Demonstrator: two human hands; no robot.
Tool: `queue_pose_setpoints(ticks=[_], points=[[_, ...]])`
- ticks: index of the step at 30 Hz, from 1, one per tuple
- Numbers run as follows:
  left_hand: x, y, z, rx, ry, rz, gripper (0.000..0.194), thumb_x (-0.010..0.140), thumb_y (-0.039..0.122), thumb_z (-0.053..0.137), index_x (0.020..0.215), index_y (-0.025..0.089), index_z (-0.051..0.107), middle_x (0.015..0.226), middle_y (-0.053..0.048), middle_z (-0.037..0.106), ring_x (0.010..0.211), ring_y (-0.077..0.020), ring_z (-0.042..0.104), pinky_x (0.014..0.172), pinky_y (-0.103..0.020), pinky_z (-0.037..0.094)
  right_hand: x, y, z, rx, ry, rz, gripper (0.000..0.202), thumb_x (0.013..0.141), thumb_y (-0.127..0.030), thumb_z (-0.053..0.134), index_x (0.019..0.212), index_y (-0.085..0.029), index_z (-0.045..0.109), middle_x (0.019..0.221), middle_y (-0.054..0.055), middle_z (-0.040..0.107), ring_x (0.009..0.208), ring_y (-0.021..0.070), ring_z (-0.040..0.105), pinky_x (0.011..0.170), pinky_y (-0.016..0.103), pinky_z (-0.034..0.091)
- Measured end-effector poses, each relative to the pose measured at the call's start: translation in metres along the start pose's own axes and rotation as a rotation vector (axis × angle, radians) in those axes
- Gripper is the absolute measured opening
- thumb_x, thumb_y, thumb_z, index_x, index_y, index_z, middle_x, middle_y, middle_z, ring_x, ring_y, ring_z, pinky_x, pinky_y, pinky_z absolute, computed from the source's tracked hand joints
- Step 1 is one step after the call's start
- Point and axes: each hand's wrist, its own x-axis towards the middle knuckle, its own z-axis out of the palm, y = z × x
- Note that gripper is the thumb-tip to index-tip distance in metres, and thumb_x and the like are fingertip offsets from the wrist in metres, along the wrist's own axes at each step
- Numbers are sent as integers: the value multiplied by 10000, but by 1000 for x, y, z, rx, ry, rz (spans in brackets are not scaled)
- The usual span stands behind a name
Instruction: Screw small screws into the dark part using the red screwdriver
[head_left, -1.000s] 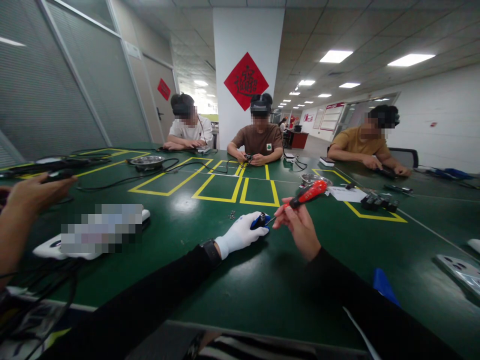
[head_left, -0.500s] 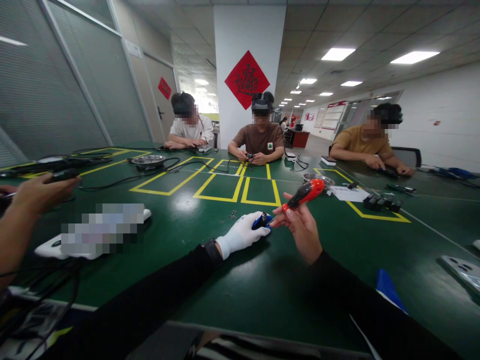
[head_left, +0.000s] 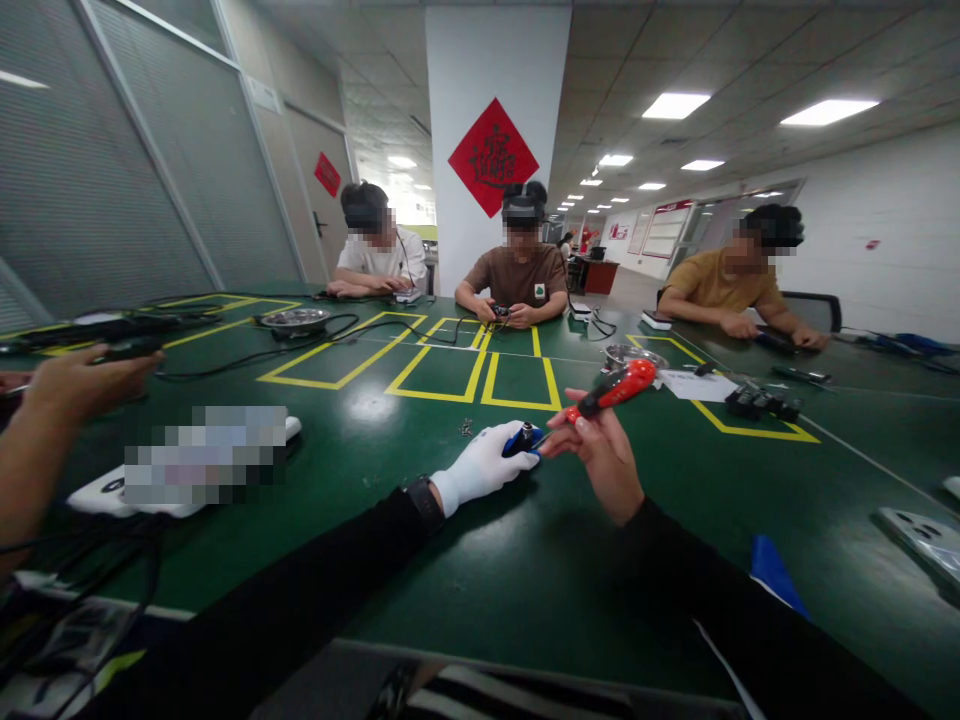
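My left hand [head_left: 484,465], in a white glove with blue on the fingers, is closed around a small black part with a metal-looking tip [head_left: 527,435]. The glove hides most of that part. Bare, my right hand [head_left: 604,455] grips a red and black screwdriver [head_left: 615,390], its handle tilted up to the right. The screwdriver's thin shaft points down-left at the black part; whether the tip touches it I cannot tell. Just beyond my left hand lies a little cluster of small screws [head_left: 466,428] on the green table [head_left: 420,600].
A white device [head_left: 97,495] with cables lies at left, near a co-worker's hand [head_left: 82,385]. Several black parts [head_left: 761,400] and a white paper [head_left: 697,386] are at right, with a metal dish [head_left: 634,357] behind. A phone [head_left: 919,540] and blue item [head_left: 776,575] lie nearer.
The screwdriver handle has tipped slightly further right and lower in my right hand. My left hand keeps its hold on the black part.
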Motion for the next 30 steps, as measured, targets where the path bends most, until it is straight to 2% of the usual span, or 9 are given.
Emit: queue_pose_setpoints(ticks=[3,7,9,12,18,24,30], points=[[0,1,0,6,6,-6,263,778,382,561,924,166,592,831,-15,645,744,-173,578,698,-275,448,2,2,1,-33,34,-4,281,884,-312,498,1139,-196,473,934,37,647,624,127,653,583,291,538],[0,2,0,-6,3,-38,316,771,402,570,992,177,593,882,-23,652,752,-176,592,693,-277,458,3,5,-1,-89,118,-69,188,826,-268,602,939,-203,467,767,-14,653,527,108,609,515,254,499],[0,1,0,-26,-16,-50,325,775,405,565,1006,178,591,877,-22,655,747,-177,602,690,-279,466,3,5,-1,-102,127,-96,187,823,-262,605,908,-208,448,718,-29,645,504,102,590,504,248,486],[0,-2,1,-44,-44,-45,367,750,387,602,1052,181,578,906,-26,658,757,-181,615,719,-292,479,2,5,-1,-101,115,-125,188,840,-274,578,960,-211,446,722,-31,642,504,99,581,501,247,475],[0,-3,0,-3,-12,28,398,713,315,653,1085,195,580,1025,-39,645,916,-206,604,844,-315,461,-4,8,1,-137,82,-153,161,857,-262,552,983,-212,464,730,-30,623,506,88,559,504,240,449],[0,0,-2,24,-26,39,334,728,321,642,1026,182,587,951,-29,643,839,-188,608,804,-305,470,-5,7,1,-168,47,-160,140,865,-247,541,980,-213,467,732,-29,611,507,84,547,511,243,444],[0,-1,-1,-9,-36,17,388,733,359,638,1074,186,571,964,-36,643,829,-190,613,785,-305,480,-5,8,-2,-173,46,-162,138,868,-248,536,986,-219,469,736,-29,611,511,89,550,516,247,445]])
